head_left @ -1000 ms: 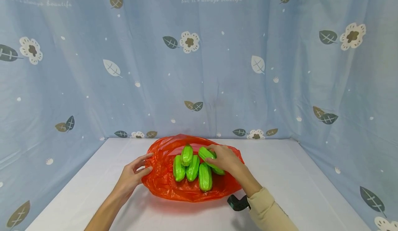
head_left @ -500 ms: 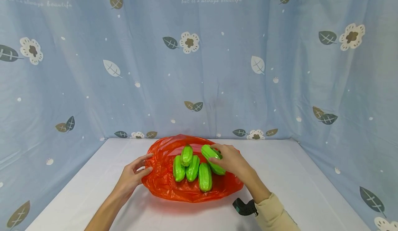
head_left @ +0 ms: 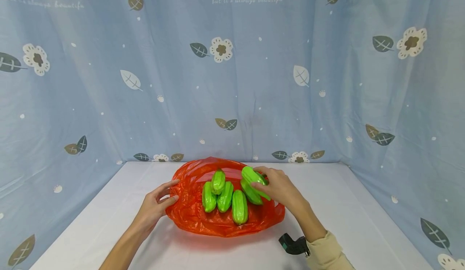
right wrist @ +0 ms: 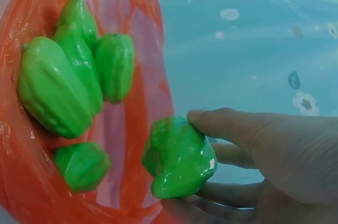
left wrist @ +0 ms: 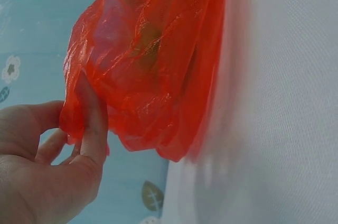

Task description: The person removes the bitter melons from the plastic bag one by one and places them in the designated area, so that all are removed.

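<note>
A red plastic bag lies spread with its mouth wide on the white table. Several glossy green ridged fruits sit in it, among them a cluster on the left with one fruit on top and another fruit nearer the front. My right hand grips a green ridged fruit, held tilted above a further fruit at the bag's right side. In the right wrist view, thumb and fingers hold that fruit. My left hand pinches the bag's left edge.
A blue curtain printed with leaves and flowers stands behind and to both sides. The white tabletop stretches left and right of the bag. A small black device sits by the right wrist.
The right hand has moved right and slightly up with the gripped fruit, lifting it off the fruit beneath, which now shows more. The left hand has not moved.
</note>
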Demonstrator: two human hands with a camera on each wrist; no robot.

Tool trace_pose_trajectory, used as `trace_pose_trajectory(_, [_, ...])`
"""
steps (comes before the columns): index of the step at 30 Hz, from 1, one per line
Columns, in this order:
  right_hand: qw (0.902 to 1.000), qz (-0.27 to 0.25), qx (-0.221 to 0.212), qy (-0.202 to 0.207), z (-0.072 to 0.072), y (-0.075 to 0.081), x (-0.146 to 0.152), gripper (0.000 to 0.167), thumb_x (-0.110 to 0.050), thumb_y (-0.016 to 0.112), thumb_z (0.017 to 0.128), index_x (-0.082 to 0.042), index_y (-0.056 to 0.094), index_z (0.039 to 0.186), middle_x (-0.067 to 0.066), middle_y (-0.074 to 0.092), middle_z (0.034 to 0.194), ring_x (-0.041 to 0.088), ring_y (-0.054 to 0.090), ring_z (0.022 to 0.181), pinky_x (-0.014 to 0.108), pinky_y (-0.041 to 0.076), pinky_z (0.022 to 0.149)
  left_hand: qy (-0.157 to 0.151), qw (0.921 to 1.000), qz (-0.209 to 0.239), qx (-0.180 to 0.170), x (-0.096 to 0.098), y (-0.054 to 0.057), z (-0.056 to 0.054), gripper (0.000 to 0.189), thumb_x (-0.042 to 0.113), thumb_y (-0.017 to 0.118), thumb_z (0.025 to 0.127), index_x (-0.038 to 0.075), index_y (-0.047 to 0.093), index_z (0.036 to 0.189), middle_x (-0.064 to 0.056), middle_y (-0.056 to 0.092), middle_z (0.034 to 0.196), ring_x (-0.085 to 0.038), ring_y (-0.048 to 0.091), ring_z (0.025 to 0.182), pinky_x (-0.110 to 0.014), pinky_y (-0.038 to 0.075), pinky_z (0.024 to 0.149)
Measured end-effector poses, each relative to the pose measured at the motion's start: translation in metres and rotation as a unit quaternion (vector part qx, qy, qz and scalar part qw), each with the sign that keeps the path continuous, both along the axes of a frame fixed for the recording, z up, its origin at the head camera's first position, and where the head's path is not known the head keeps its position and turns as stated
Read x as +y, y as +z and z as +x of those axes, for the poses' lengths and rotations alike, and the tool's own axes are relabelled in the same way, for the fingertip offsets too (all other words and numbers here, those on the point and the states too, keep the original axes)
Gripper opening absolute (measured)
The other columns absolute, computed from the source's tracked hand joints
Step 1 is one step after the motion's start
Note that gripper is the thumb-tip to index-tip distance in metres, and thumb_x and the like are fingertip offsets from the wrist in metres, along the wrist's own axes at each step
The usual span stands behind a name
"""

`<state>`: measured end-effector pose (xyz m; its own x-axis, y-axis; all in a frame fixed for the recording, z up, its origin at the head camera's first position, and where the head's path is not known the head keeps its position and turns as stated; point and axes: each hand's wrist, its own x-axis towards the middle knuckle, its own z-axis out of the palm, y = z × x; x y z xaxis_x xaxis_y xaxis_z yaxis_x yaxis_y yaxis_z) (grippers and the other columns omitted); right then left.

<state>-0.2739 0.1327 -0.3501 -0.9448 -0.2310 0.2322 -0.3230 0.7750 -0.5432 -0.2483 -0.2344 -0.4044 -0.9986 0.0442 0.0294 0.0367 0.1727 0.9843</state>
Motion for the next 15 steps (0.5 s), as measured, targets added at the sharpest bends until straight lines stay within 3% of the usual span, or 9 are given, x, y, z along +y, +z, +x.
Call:
trace_pose_trajectory(8, [0.9998,-0.002,0.02,0.004,-0.001,0.002,0.016,0.048,-0.027,0.074,0.088,-0.011,0.061,0.131,0.009,0.071,0.109,0.021,0.068,0.094,0.038,0.06,0.08,0.001,1.0,0.002,0.0,0.001,-0.001,0.0,0.058,0.022,0.068,0.093,0.018,0.045,0.146,-0.02,0.052,0.132,-0.012,0.069,0.1,-0.034,0.06,0.078])
trace_pose_trajectory(15, [0.9997,-0.018,0.007,-0.014,0.001,0.009,0.03,0.05,-0.031,0.073,0.088,-0.014,0.059,0.134,0.012,0.071,0.11,0.024,0.067,0.094,0.035,0.06,0.073,0.002,1.0,0.002,0.004,0.001,-0.001,0.0,0.058,0.022,0.068,0.092,0.017,0.046,0.146,-0.019,0.053,0.128,-0.012,0.069,0.098,-0.034,0.06,0.077])
